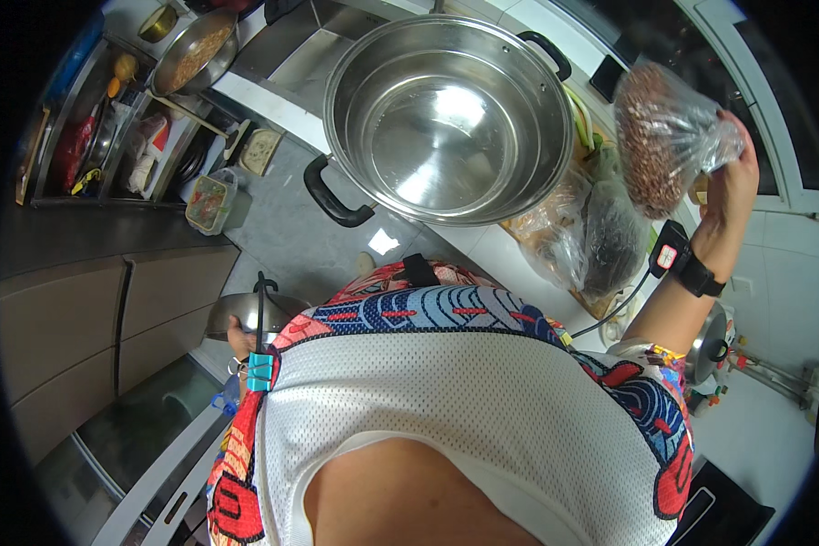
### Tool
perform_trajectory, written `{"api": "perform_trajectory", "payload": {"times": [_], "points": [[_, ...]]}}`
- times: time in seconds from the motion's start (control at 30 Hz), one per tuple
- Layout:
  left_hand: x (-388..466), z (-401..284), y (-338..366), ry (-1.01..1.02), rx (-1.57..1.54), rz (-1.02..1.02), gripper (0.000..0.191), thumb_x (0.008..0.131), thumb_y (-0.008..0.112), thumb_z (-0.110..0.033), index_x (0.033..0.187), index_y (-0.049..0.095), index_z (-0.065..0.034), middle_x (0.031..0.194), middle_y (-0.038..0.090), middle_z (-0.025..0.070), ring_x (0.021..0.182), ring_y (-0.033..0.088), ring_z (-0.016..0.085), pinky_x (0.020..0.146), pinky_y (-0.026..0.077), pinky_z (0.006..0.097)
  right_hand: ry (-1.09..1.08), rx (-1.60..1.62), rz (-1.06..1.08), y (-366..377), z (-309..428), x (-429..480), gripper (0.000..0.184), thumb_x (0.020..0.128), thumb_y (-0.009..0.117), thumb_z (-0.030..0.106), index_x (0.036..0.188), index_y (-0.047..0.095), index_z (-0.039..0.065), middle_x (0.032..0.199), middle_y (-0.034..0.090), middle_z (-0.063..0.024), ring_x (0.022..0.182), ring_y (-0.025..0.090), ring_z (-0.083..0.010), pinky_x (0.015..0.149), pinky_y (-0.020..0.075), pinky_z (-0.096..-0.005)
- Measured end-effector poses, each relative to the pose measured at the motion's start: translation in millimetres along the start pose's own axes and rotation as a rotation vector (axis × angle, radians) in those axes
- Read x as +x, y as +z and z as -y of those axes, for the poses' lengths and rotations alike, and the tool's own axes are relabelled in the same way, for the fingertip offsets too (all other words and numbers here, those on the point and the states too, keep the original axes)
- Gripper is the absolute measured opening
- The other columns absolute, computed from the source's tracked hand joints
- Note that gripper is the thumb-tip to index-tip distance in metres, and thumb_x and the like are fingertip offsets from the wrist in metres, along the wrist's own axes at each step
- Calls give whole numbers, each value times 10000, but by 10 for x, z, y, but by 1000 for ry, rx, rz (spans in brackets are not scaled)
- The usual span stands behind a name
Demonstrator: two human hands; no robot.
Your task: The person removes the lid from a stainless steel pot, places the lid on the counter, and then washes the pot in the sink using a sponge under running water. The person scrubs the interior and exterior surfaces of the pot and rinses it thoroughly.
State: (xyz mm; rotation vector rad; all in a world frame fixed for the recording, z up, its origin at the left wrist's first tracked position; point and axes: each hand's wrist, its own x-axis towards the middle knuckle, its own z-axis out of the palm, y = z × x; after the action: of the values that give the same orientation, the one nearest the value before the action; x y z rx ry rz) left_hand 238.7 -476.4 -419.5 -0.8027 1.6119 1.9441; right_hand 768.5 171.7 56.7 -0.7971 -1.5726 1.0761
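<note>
My right hand [736, 157] grips the gathered neck of a clear plastic bag [655, 140] full of small reddish-brown pieces, raised at the right beside the window. My left hand [240, 338], low at the left, holds the rim of a metal bowl [246, 314], partly hidden by my clothing. Before me stands a large stainless steel pot [443, 136] with black handles; its shiny bottom shows. Two clear plastic bags, one with dark contents [614, 232] and one with pale contents [553, 225], lie right of the pot.
A steel sink [307, 68] lies behind the pot. At the upper left, a metal bowl [208, 51] holds brownish pieces. Open shelves [116, 130] and a lidded plastic container [208, 205] are at the left. A phone [607, 78] lies by the window, and a lidded pot [706, 345] stands at the right.
</note>
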Motion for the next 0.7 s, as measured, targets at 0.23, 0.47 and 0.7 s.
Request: {"api": "perform_trajectory", "payload": {"times": [0.23,0.47,0.7], "points": [[-70,125,195,-77,-113,93,322,936,553,-321,998,612,-11,979,651,91,876,614,265,831,500,418,190,-135,471,1314,-355,340,327,835,607,93,1156,617,31,1002,642,-25,880,607,-111,775,487,-238],[116,184,0,-189,-137,64,359,924,571,-351,1049,613,-18,1009,646,93,901,612,289,851,496,449,380,-503,915,2419,-1327,-128,264,800,570,31,1051,650,44,836,659,-68,750,624,-121,635,518,-267],[469,326,-147,-130,-93,-4,369,925,577,-337,1080,604,-3,1037,643,95,911,610,289,843,498,448,170,-807,1413,2525,-1611,-579,480,737,510,-56,1191,617,56,1113,636,-189,1052,598,-322,899,467,-360]]}}
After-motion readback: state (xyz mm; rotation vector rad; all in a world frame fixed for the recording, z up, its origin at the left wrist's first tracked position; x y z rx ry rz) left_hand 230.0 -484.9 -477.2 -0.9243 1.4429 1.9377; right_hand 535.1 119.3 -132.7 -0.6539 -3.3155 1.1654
